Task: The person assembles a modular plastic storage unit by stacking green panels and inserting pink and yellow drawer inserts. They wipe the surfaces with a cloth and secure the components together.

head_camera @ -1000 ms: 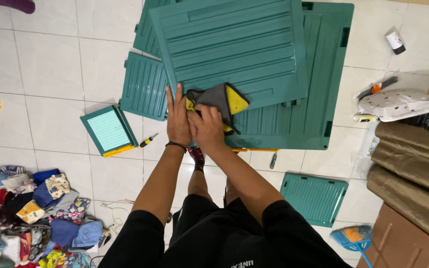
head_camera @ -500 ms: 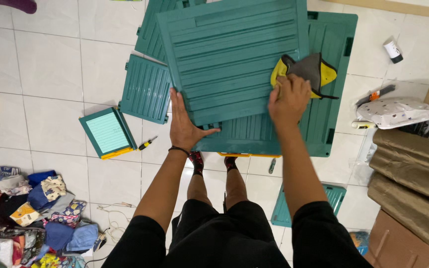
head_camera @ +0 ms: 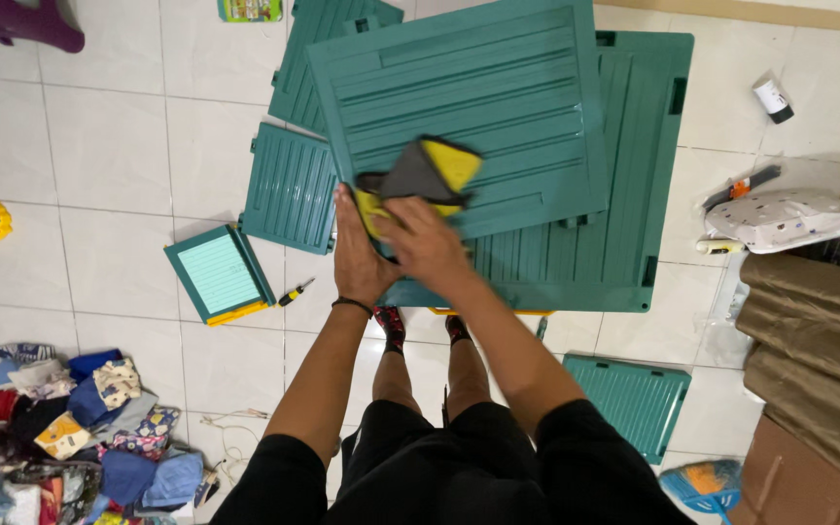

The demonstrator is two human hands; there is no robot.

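The right hand (head_camera: 427,248) has swept back from the right side of the top green panel (head_camera: 469,107) to its lower left, fingers clamped on the grey-and-yellow cloth (head_camera: 420,175), which lies pressed on that panel's front edge. The left hand (head_camera: 357,255) stays flat just beside it, fingers spread on the panel's lower left corner. The cloth's lower part is hidden under the right hand, and the panel's far edge is cut off.

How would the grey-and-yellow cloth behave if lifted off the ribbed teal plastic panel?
Probably floppy: the grey-and-yellow cloth folds and bunches under the right hand. Likely light. It looks apt to slide on the smooth ribbed teal plastic panel.
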